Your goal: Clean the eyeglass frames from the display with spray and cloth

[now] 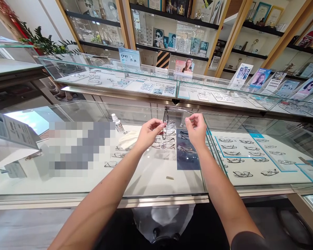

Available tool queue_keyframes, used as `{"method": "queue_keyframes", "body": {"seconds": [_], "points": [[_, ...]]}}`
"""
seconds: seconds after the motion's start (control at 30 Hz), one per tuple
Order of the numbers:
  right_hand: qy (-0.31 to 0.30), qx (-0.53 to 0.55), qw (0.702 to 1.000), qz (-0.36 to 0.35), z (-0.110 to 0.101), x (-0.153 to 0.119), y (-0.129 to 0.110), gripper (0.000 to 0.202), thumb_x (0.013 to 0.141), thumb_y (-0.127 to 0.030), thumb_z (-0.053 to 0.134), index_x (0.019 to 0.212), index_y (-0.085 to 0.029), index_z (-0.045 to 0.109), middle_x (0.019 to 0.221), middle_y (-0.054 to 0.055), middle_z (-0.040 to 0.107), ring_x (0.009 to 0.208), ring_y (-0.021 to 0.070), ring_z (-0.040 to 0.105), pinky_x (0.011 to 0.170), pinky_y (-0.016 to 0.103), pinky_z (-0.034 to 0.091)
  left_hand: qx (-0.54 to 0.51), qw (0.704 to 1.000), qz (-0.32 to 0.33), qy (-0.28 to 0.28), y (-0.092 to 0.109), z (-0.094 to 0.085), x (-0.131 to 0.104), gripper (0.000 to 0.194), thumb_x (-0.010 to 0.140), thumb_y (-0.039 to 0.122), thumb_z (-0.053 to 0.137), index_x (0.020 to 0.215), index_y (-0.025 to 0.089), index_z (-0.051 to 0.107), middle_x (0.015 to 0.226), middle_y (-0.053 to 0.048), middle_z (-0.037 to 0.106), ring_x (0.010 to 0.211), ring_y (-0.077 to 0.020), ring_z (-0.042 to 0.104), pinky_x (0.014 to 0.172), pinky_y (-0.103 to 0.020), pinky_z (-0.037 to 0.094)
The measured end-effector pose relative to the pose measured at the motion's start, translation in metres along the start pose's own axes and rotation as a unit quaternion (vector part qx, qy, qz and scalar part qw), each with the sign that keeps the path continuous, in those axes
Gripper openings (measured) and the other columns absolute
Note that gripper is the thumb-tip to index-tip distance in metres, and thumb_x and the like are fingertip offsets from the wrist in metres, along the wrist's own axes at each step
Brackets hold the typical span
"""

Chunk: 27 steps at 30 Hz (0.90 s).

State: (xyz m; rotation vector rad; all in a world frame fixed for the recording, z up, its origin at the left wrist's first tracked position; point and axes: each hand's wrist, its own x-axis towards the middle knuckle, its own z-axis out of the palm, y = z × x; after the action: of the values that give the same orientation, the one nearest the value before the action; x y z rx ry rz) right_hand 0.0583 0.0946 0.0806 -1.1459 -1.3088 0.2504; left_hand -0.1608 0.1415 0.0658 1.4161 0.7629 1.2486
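My left hand (151, 132) pinches a pair of eyeglasses (165, 133) with thin dark rims, turned on edge above the glass counter. To its right is my right hand (197, 129), raised with curled fingers and the thumb against the index finger. Whether it grips a temple of the glasses or something else is too small to make out. Left of my left hand, a white bottle (118, 124) stands on the counter beside a cream cloth (130, 139). A small gold-coloured stick (170, 178) lies nearer to me.
Under the glass counter top (151, 189), several glasses lie in rows, some on a dark blue mat (187, 159). More frames (243, 174) fill the case at right. A tilted sign (10, 130) stands at left. Another display case (114, 81) and shelves are behind.
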Motion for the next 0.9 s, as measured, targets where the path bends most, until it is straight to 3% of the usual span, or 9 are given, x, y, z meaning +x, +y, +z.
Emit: {"method": "queue_keyframes", "body": {"seconds": [0.1,0.27,0.6,0.77,0.9], "points": [[-0.056,0.012,0.998,0.018,0.008,-0.007,-0.005,0.026,0.098,-0.051,0.068,0.094,-0.026,0.064,0.080,-0.001,0.064,0.065,0.0152,0.051,0.065,0.032,0.041,-0.005,1.000,-0.001,-0.010,-0.002,0.001,-0.001,0.047,0.077,0.062,0.091,0.091,0.020,0.073,0.096,-0.005,0.071,0.089,-0.0180,0.066,0.080,-0.034,0.066],[-0.124,0.097,0.985,0.072,0.021,-0.014,-0.004,0.038,0.093,-0.054,0.074,0.116,-0.025,0.066,0.072,-0.006,0.058,0.060,0.0132,0.043,0.062,0.030,0.039,0.038,0.996,0.029,-0.071,-0.008,0.005,-0.004,0.038,0.080,0.056,0.089,0.091,0.022,0.077,0.094,-0.005,0.071,0.085,-0.0184,0.066,0.078,-0.032,0.062],[-0.112,0.159,0.974,0.115,0.025,-0.011,0.004,0.057,0.091,-0.046,0.071,0.143,-0.025,0.059,0.078,-0.006,0.060,0.066,0.0143,0.053,0.060,0.029,0.043,0.033,0.998,0.031,-0.049,-0.011,0.013,-0.008,0.041,0.078,0.058,0.091,0.089,0.021,0.077,0.095,-0.007,0.073,0.089,-0.0211,0.067,0.079,-0.034,0.062],[-0.089,0.178,0.971,0.136,0.022,-0.005,0.004,0.051,0.087,-0.037,0.065,0.136,-0.026,0.056,0.081,-0.005,0.066,0.060,0.0129,0.052,0.060,0.029,0.045,0.006,1.000,0.013,-0.010,-0.009,0.011,-0.006,0.045,0.076,0.061,0.092,0.087,0.020,0.075,0.098,-0.007,0.073,0.091,-0.0198,0.067,0.078,-0.032,0.064],[-0.051,0.186,0.969,0.155,0.019,-0.001,0.009,0.048,0.083,-0.033,0.061,0.130,-0.027,0.052,0.083,-0.005,0.070,0.055,0.0117,0.050,0.061,0.030,0.046,-0.033,0.999,-0.006,0.041,-0.002,0.008,-0.005,0.047,0.076,0.060,0.092,0.091,0.020,0.072,0.110,-0.009,0.078,0.106,-0.0223,0.071,0.084,-0.034,0.066]]}}
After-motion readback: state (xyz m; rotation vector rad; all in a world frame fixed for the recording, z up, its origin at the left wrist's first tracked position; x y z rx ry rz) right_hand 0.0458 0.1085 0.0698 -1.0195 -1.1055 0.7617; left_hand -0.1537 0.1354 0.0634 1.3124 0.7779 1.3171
